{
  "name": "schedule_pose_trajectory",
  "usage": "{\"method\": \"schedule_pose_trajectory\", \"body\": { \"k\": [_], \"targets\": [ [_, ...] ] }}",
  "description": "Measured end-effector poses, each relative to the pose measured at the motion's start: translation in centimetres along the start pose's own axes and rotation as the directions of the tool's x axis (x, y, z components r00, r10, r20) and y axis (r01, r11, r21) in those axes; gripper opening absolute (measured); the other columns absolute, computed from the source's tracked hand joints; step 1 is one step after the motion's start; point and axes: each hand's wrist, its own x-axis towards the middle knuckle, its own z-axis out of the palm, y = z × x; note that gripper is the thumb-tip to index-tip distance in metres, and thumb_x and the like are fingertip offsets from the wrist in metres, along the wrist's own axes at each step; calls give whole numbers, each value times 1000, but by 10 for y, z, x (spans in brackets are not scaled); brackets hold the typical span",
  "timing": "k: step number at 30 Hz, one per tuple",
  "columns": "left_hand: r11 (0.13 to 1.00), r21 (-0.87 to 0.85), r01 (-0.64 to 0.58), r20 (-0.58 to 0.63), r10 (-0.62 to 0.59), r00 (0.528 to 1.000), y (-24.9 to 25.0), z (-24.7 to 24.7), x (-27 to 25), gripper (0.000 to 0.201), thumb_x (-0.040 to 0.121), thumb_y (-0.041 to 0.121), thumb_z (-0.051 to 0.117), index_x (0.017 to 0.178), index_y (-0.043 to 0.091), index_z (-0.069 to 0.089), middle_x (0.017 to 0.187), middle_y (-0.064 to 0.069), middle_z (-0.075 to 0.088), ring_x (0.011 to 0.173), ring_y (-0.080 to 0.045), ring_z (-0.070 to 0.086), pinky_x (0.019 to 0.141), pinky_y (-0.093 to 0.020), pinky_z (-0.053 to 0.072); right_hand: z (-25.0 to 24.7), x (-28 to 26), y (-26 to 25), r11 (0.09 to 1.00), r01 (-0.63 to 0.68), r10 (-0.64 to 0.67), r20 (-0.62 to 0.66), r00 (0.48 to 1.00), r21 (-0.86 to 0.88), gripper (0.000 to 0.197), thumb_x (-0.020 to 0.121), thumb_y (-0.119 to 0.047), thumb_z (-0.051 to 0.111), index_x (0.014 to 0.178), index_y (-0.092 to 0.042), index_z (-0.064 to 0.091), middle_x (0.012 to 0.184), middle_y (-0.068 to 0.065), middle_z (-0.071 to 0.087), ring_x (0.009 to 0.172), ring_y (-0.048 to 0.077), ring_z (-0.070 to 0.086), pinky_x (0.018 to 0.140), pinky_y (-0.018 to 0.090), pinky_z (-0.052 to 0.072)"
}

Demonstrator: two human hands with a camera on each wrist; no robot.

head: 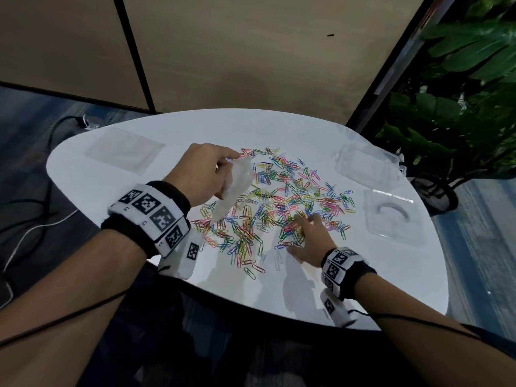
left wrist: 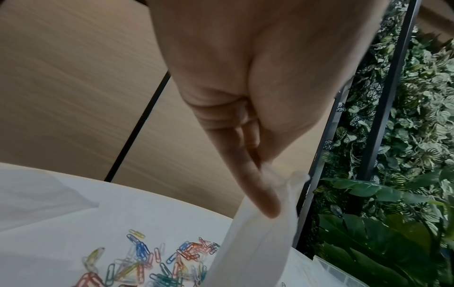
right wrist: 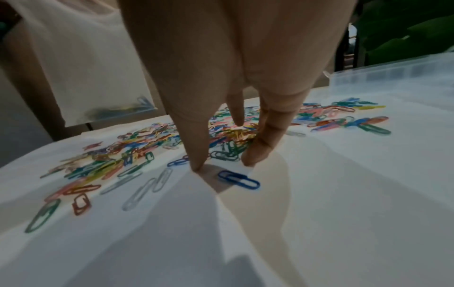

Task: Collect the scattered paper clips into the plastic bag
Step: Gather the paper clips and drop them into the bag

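Nearest us, our right hand point(head: 308, 238) reaches palm-down onto the white counter point(head: 349, 289), fingers point(right wrist: 199, 161) spread apart with tips touching the surface at the near edge of the paper clips point(head: 268, 202). Farther out, our left hand point(head: 205, 174) is raised above the heap, its fingers pinched together on the top edge of the plastic bag point(head: 236, 188), which hangs down with a few clips inside. Beyond stand tan wall panels point(head: 237, 51); leafy plants point(head: 460, 107) at right.

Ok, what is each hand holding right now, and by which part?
The left hand pinches the plastic bag by its top edge. The right hand holds nothing yet; its fingers rest spread on the paper clips.
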Motion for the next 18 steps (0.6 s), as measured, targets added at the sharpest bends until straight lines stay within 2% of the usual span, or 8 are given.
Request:
{"method": "schedule_pose_trajectory", "body": {
  "k": [2, 3, 6, 9, 12, 14, 16, 18],
  "targets": [
    [999, 33, -3, 2, 3, 1000, -2, -1, -1, 34, 101, 6, 47, 127, 12, 67, 83, -7, 71, 60, -17, 69, 63, -27, 61, 5, 8, -9, 996, 62, -64, -26, 998, -63, 68, 86, -31, 69, 145, -24, 37, 141, 14, 34, 122, 35, 46, 102, 44, 46],
    [999, 43, -3, 4, 3, 1000, -2, -2, -1, 34, 101, 7, 47, 126, 13, 68, 84, -6, 70, 60, -16, 68, 61, -24, 59, 7, 12, -13, 990, 98, -103, -45, 994, -103, 57, 89, -25, 64, 142, -24, 41, 138, 13, 39, 121, 35, 47, 99, 44, 48],
    [999, 38, 2, 7, -2, 1000, -3, -3, -1, 33, 101, 6, 47, 124, 15, 69, 83, -7, 72, 57, -15, 69, 50, -11, 50, 11, 21, -22, 957, 184, -211, -104, 972, -222, 27, 92, -6, 55, 117, -15, 61, 113, 11, 54, 100, 31, 57, 78, 37, 54],
    [1000, 26, 0, 9, -1, 1000, -2, -3, 0, 34, 101, 6, 46, 125, 15, 69, 86, -6, 70, 55, -14, 68, 47, -9, 50, 9, 28, -24, 944, 202, -239, -118, 964, -262, 17, 91, -1, 56, 99, -9, 68, 99, 10, 61, 88, 27, 62, 72, 32, 53],
    [1000, 25, 2, 20, -2, 1000, -1, 2, 1, 34, 101, 7, 46, 127, 14, 68, 90, -2, 65, 57, -9, 65, 51, -14, 56, -2, 31, -24, 984, 146, -158, -121, 980, -99, 13, 91, -10, 61, 92, -7, 74, 90, 11, 69, 83, 27, 66, 72, 32, 54],
    [1000, 12, 11, 30, -12, 999, -1, 5, 2, 35, 101, 7, 47, 130, 13, 66, 90, -3, 66, 59, -13, 66, 59, -27, 63, -12, 31, -21, 994, 66, -49, -175, 983, 87, 12, 88, -13, 66, 87, -8, 77, 81, 8, 73, 75, 23, 67, 68, 27, 53],
    [1000, 6, 30, 46, -30, 998, -1, 7, 2, 35, 101, 7, 49, 133, 12, 63, 87, -6, 70, 62, -18, 69, 65, -33, 64, -24, 31, -15, 959, -16, 72, -189, 979, 282, 10, 86, -14, 69, 88, -11, 79, 79, 5, 75, 69, 17, 67, 63, 20, 51],
    [999, 11, 53, 53, -54, 997, -1, 8, 3, 34, 101, 7, 50, 132, 10, 63, 82, -8, 73, 60, -19, 71, 67, -33, 64, -35, 32, -11, 872, -97, 183, -138, 973, 479, 10, 85, -19, 73, 90, -13, 79, 78, 1, 75, 70, 13, 68, 67, 19, 53]
  ]
}}
